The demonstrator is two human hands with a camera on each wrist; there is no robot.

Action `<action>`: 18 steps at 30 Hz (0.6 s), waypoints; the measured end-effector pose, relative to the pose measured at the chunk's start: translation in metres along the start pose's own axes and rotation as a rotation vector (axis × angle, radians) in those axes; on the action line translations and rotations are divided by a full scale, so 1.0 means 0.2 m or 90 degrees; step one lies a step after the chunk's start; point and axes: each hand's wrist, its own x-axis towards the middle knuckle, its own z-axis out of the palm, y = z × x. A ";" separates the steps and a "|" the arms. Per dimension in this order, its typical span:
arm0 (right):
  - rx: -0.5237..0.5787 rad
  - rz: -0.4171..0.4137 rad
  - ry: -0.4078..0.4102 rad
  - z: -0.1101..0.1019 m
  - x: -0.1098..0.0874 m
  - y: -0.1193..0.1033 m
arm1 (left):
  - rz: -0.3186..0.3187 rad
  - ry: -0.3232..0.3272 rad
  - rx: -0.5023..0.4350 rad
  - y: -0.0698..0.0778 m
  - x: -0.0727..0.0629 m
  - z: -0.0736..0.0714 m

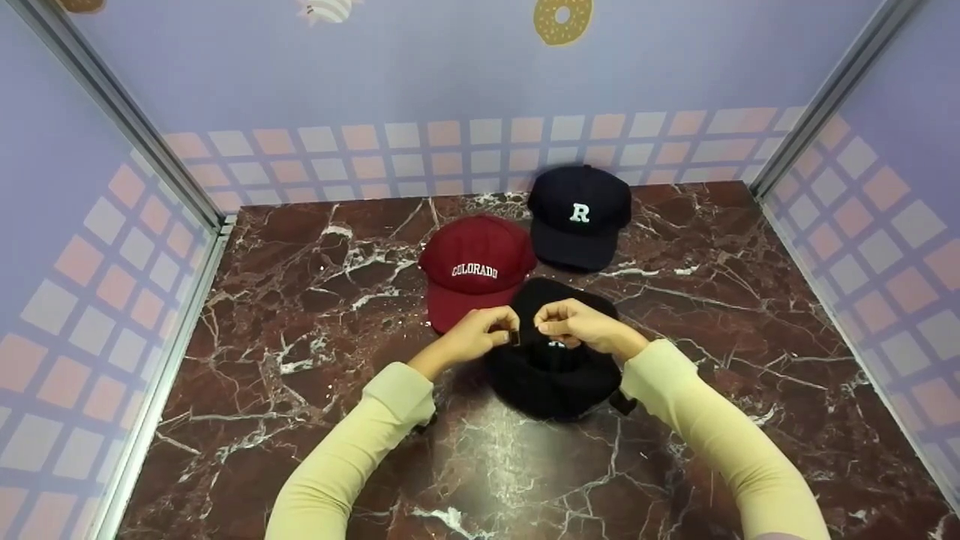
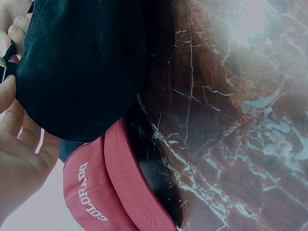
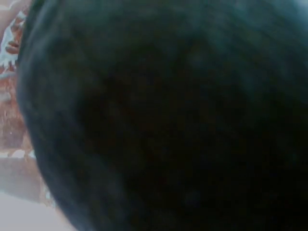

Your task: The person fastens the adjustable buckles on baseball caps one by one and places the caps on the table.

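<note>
A black cap (image 1: 551, 397) is between both hands, its rounded side toward the person and a small white mark showing inside. My left hand (image 1: 480, 334) pinches the cap's strap, where a small metal buckle (image 2: 3, 62) shows at the fingertips in the left wrist view. Across from it, my right hand (image 1: 581, 326) has its thumb and fingers curled together at the cap's opening, over the white mark; I cannot tell what lies between them. In the right wrist view the black cloth (image 3: 163, 115) fills nearly everything and hides the right hand.
A dark red cap (image 1: 480, 251) lettered COLORADO lies just beyond the left hand. Behind it to the right sits a navy cap (image 1: 581, 202) with a white R. The marbled brown tabletop (image 1: 300, 420) is bounded by patterned lilac walls (image 1: 465, 75) at the back and sides.
</note>
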 end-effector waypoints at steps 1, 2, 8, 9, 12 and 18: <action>0.001 0.000 -0.001 0.00 0.00 0.00 | 0.001 0.000 0.002 0.00 0.00 0.00; 0.002 0.000 -0.002 0.00 0.00 0.00 | 0.002 0.000 0.003 0.00 0.00 0.00; 0.021 0.009 -0.004 0.00 0.00 0.01 | -0.004 0.005 -0.004 0.00 0.00 0.00; 0.025 0.011 -0.004 0.01 0.00 0.01 | -0.006 0.007 -0.005 0.00 0.00 0.00; 0.033 0.015 -0.003 0.01 0.01 0.01 | -0.006 0.012 -0.003 0.00 0.00 0.01; 0.044 0.020 0.003 0.01 0.00 0.02 | -0.004 0.029 0.006 0.00 0.00 0.02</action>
